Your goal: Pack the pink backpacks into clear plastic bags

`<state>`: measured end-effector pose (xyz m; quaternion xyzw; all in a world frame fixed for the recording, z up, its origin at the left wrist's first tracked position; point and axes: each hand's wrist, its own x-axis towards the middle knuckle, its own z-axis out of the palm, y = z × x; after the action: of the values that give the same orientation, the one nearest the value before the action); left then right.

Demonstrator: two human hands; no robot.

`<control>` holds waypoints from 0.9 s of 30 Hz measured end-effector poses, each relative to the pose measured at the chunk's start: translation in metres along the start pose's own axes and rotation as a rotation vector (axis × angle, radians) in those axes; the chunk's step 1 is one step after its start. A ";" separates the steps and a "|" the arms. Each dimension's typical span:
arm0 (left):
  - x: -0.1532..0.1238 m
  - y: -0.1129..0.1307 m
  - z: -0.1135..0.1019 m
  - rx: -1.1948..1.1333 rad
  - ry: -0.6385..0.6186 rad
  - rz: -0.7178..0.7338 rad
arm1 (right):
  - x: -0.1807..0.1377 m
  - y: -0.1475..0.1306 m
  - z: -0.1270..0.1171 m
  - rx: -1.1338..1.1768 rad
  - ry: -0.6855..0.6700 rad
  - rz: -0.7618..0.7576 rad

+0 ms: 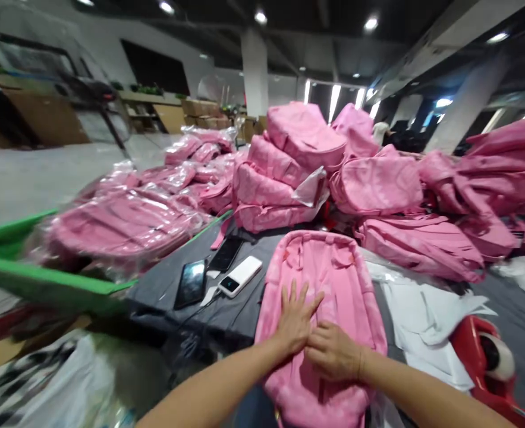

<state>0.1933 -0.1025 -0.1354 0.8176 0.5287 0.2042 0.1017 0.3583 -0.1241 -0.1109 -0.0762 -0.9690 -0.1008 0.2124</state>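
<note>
A grey cloth-covered surface (pixel 238 318) carries a pink fabric backpack (pixel 333 273) lying flat, its long axis running away from the person, rounded top end farthest, bottom end cut off by the frame. The left hand (pixel 294 318) and right hand (pixel 333 352) lie open and flat on it, close together, gripping nothing. Heaped pink backpacks (pixel 378 184) lie beyond.
</note>
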 end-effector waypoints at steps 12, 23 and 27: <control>-0.002 0.003 -0.048 0.088 -0.269 0.085 | -0.005 0.100 0.015 -0.133 -0.195 1.061; 0.071 -0.007 -0.004 -0.003 -0.098 -0.087 | -0.005 0.243 -0.058 -0.057 -0.059 1.279; 0.068 -0.011 -0.003 -0.037 -0.092 -0.106 | -0.035 0.286 -0.035 -0.019 -0.114 1.517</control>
<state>0.2072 -0.0361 -0.1214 0.7949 0.5622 0.1705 0.1516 0.4584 0.1413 -0.0478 -0.7284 -0.6596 0.0683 0.1726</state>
